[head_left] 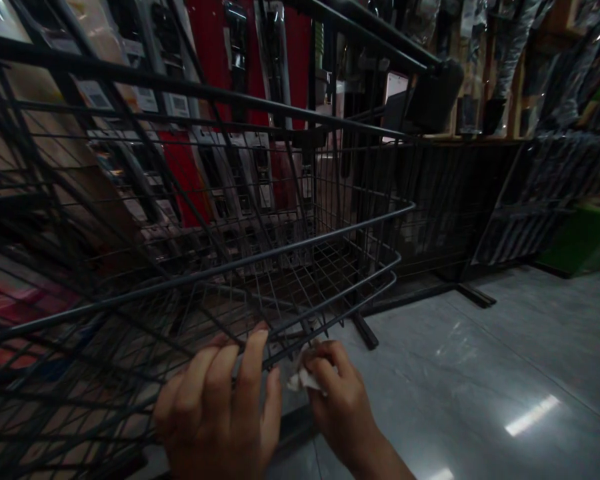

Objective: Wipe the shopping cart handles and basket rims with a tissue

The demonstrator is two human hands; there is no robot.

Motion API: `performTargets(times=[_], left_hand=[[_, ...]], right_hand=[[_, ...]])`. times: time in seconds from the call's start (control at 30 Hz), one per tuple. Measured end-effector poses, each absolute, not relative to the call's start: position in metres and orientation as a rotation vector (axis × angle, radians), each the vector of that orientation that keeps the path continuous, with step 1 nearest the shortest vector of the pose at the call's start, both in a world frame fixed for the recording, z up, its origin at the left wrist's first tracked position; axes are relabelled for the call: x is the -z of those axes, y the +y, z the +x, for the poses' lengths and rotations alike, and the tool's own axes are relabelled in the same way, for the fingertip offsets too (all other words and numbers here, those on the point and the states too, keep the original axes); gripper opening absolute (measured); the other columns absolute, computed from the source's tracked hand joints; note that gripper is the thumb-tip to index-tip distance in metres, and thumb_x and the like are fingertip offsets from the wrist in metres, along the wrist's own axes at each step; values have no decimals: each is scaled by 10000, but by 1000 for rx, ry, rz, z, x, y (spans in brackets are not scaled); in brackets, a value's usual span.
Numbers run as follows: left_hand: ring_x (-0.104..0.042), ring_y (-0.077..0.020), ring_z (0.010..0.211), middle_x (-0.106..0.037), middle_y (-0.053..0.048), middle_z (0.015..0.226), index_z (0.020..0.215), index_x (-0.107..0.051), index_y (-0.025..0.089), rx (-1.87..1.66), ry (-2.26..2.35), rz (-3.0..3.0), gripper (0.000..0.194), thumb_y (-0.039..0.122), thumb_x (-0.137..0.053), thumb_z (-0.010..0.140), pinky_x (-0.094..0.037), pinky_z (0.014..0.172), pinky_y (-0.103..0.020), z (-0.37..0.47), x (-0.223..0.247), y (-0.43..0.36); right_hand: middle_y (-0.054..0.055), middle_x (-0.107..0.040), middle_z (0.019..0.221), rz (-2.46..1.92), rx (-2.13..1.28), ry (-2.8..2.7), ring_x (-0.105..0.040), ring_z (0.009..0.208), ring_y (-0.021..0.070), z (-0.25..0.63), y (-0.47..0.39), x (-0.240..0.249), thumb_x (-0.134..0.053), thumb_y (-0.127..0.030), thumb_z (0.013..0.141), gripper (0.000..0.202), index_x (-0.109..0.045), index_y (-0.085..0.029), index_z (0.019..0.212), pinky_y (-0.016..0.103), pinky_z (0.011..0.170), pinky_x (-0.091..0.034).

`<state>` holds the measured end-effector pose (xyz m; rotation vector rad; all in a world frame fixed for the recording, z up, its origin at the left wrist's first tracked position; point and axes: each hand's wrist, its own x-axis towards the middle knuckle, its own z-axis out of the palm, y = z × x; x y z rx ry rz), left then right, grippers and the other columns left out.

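A dark wire shopping cart point(260, 261) stretches across the view in front of me. My left hand point(217, 400) is at its lower wire edge, with the fingers curled over the wires and the thumb on the near side. Just to the right, my right hand point(337, 390) pinches a crumpled whitish cloth or tissue point(305, 379) close to the cart's lower corner. Part of this wad is hidden by the fingers.
Behind the cart hang packaged goods point(235, 60) on a rack, some against red panels. A dark rack foot point(475, 295) juts onto the shiny tiled floor point(430, 373). A green box point(580, 240) stands at far right. Pink items point(20, 300) show through the wires at left.
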<state>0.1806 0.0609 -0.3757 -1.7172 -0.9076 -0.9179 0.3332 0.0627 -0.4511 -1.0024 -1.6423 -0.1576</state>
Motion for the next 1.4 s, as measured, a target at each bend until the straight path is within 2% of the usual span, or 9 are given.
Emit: performTargets(times=[0.1,0.3,0.4,0.5,0.57,0.67,0.9,1.07,1.4], left_hand=[[-478,-289,949,-533,-127,961,1143,-582,63,933,-931,-1706,401,211,-652,777,-313,846,-422,185,377,63],[-452,-280,975,-514,-125,957,1126,-586,71,1012,-957,-1683,310,244,-507,882,-285,882,-422,197,378,72],[-450,-268,1046,-514,-133,1020,1232,-544,62,990,-969,-1727,397,208,-521,864,-291,954,-409,203,382,75],[-398,-266,1232,-495,-165,1233,1374,-450,113,991,-1040,-1819,523,209,-523,865,-219,1102,-437,209,392,72],[-315,-268,1350,-397,-167,1422,1411,-421,191,1034,-1120,-1894,532,224,-496,885,-149,1155,-478,209,402,66],[-255,-285,1408,-273,-144,1536,1419,-410,282,1095,-1190,-1942,553,248,-533,881,-162,1160,-522,197,415,56],[-499,-328,1112,-540,-182,1181,1455,-364,190,961,-1186,-1752,756,245,-677,768,-294,1071,-591,145,426,50],[-536,-267,978,-562,-157,1091,1465,-337,160,874,-1119,-1788,770,178,-664,768,-328,1045,-535,143,435,56],[-541,-251,946,-568,-127,1067,1359,-480,164,901,-1133,-1726,665,182,-691,729,-359,982,-492,150,438,61]], right_hand=[[65,-565,933,-966,167,-1596,-608,809,164,337,51,444,-420,21,659,439,-590,-182,1009,264,670,-572],[137,-480,1174,-821,177,-1557,-556,1065,233,336,44,406,-482,-63,776,467,-531,-137,1235,368,839,-567],[112,-497,1121,-848,185,-1528,-570,1006,200,335,58,409,-470,-22,812,415,-557,-175,1187,338,803,-569],[82,-524,1024,-909,200,-1487,-592,913,177,337,72,424,-458,12,800,382,-584,-200,1092,307,736,-571],[66,-535,971,-965,164,-1493,-604,863,167,339,76,434,-474,15,782,346,-595,-201,1024,282,694,-568],[59,-546,943,-1014,110,-1508,-619,846,160,344,73,440,-491,16,767,315,-602,-191,976,251,663,-560],[69,-557,1011,-867,222,-1462,-621,903,162,338,61,413,-520,-3,802,339,-599,-201,1065,262,713,-567],[75,-568,1010,-867,318,-1496,-617,876,177,325,84,408,-505,-45,837,274,-610,-203,1034,305,689,-573],[52,-592,906,-967,229,-1519,-617,797,160,320,99,452,-482,-25,820,248,-620,-198,932,273,669,-548]])
